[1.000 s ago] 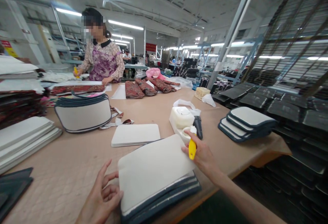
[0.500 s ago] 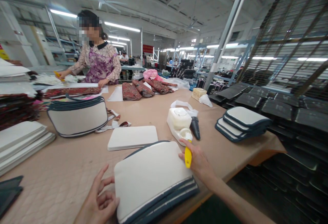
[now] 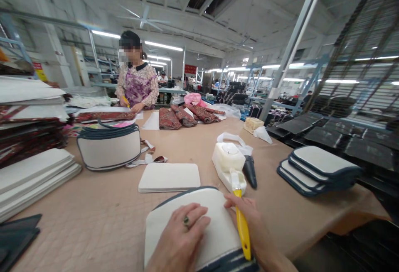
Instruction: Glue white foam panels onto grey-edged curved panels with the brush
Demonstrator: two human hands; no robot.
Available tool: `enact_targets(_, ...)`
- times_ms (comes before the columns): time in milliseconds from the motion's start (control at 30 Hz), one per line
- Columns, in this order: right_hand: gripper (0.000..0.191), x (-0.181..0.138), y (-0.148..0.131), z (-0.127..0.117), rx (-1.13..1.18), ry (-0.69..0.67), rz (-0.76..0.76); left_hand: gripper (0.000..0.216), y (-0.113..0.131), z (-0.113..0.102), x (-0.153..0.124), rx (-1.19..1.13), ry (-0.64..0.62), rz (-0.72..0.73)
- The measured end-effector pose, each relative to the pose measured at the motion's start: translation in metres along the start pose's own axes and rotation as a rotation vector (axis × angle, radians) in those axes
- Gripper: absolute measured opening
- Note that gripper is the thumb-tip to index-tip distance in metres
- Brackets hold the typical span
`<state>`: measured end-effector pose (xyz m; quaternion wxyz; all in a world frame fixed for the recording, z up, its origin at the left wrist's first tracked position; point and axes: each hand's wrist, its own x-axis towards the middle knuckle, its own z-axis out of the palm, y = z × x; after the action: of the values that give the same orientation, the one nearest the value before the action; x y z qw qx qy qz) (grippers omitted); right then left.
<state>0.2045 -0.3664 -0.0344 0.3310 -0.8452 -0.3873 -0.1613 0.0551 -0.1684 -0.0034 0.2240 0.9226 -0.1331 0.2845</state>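
Observation:
A stack of cream panels with dark blue edging (image 3: 215, 205) lies in front of me at the near edge of the table. Across the top panel rests my left hand (image 3: 183, 234), palm down with fingers slightly bent, a ring on one of them. My right hand (image 3: 249, 214) is at the stack's right edge, its fingertips at the panel's far right corner. It holds a paintbrush with a yellow handle (image 3: 242, 226), which slants across the hand toward me. The brush's head end is over the opening of a cut white plastic container (image 3: 229, 158), and its bristles are hidden.
A bare cream stack (image 3: 170, 176) lies just beyond. Blue-edged stacks stand left (image 3: 109, 147) and right (image 3: 318, 170). More panels (image 3: 34, 176) lie at far left. A dark tapered object (image 3: 249, 172) sits beside the container. A co-worker (image 3: 137, 81) stands across the table (image 3: 102, 205).
My left hand has moved from the stack's left side onto the top panel. The brush handle now reaches further toward me across my right hand. The camera view has shifted left and up.

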Motion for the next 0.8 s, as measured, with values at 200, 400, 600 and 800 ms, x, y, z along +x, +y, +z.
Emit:
enact_targets(200,0.031,-0.005,0.002,0.007,-0.002,-0.025,-0.229,0.049,-0.027,0.040,0.004,0.192,-0.143,0.107)
enact_targets(400,0.025,0.016,-0.011,0.018,0.165,-0.114,-0.161,0.051,-0.035,0.031,0.005,0.152,-0.235,0.035)
enact_targets(600,0.036,0.034,0.006,0.019,0.284,-0.161,0.160,0.089,-0.009,0.007,0.062,-0.009,-0.424,-0.415)
enact_targets(800,0.032,0.037,0.002,0.014,0.433,-0.188,0.265,0.076,-0.001,0.007,0.090,-0.167,-0.398,-0.523)
